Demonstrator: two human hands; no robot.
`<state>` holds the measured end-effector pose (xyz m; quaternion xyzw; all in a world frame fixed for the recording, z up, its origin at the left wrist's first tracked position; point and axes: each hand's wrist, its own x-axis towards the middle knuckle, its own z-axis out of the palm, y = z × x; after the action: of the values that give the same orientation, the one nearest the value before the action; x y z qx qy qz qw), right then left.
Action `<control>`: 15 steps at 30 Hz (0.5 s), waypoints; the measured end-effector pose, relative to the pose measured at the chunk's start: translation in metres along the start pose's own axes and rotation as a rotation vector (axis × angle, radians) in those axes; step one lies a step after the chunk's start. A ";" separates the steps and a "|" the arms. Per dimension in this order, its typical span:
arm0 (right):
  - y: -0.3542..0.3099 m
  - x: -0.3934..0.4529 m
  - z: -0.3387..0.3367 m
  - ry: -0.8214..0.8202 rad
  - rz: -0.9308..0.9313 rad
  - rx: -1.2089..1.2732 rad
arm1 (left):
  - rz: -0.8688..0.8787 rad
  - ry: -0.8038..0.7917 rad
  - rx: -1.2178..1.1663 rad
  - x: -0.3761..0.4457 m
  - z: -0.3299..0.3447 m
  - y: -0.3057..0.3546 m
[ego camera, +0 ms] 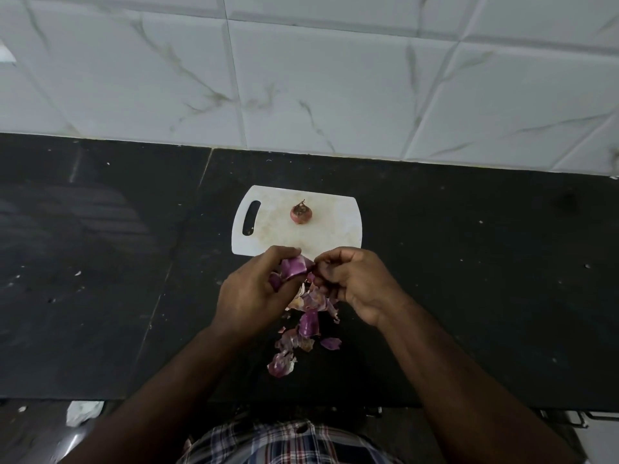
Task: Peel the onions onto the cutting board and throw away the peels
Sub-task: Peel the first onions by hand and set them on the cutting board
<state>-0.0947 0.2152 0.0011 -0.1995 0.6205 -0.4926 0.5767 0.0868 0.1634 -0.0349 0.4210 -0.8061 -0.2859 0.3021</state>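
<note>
I see the black speckled stone counter (pixel 469 279) filling the view, with the white plastic cutting board (pixel 331 229) at twelve o'clock from my hands. My left hand (pixel 249 293) cups the purple onion being peeled (pixel 294 267); my right hand (pixel 355 283) pinches a strip of its skin at three o'clock. Loose purple peels (pixel 301 329) lie at six o'clock. One small reddish onion (pixel 301 213) sits on the board. I'd pull the skin in long strips, steadily, keeping scraps in one heap.
</note>
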 end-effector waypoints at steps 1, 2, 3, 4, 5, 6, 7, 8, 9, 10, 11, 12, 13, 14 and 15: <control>0.001 0.000 -0.002 -0.004 0.005 0.077 | -0.026 -0.013 -0.036 0.001 -0.001 -0.001; 0.002 0.001 -0.004 0.003 -0.029 0.100 | -0.039 -0.028 -0.053 0.002 -0.001 -0.004; 0.003 0.001 -0.006 0.011 -0.112 0.027 | -0.046 -0.047 -0.065 0.004 -0.001 -0.005; 0.004 0.003 -0.006 0.018 -0.225 -0.134 | -0.055 -0.063 -0.091 0.005 -0.001 -0.006; 0.006 0.004 -0.006 0.029 -0.347 -0.328 | -0.071 -0.078 -0.127 0.006 -0.001 -0.006; 0.010 0.005 -0.005 0.057 -0.468 -0.508 | -0.084 -0.088 -0.163 0.007 0.000 -0.006; 0.013 0.006 -0.002 0.107 -0.578 -0.631 | -0.093 -0.090 -0.187 0.008 0.001 -0.004; 0.016 0.008 0.000 0.168 -0.673 -0.690 | -0.108 -0.086 -0.202 0.008 0.001 -0.002; 0.019 0.010 0.002 0.231 -0.754 -0.721 | -0.139 -0.088 -0.220 0.009 0.002 0.003; 0.021 0.012 0.005 0.291 -0.818 -0.752 | -0.192 -0.100 -0.267 0.011 0.003 0.008; 0.023 0.015 0.006 0.347 -0.867 -0.779 | -0.270 -0.112 -0.354 0.014 0.004 0.012; 0.024 0.018 0.008 0.396 -0.909 -0.799 | -0.368 -0.118 -0.475 0.015 0.007 0.015; 0.025 0.020 0.010 0.433 -0.939 -0.802 | -0.468 -0.119 -0.601 0.016 0.008 0.017; 0.025 0.020 0.013 0.456 -0.953 -0.783 | -0.549 -0.119 -0.728 0.017 0.009 0.017; 0.024 0.019 0.017 0.468 -0.933 -0.743 | -0.608 -0.128 -0.850 0.018 0.010 0.016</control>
<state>-0.0764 0.2033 -0.0267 -0.5222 0.7073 -0.4745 0.0431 0.0630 0.1582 -0.0253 0.4580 -0.4772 -0.6875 0.2997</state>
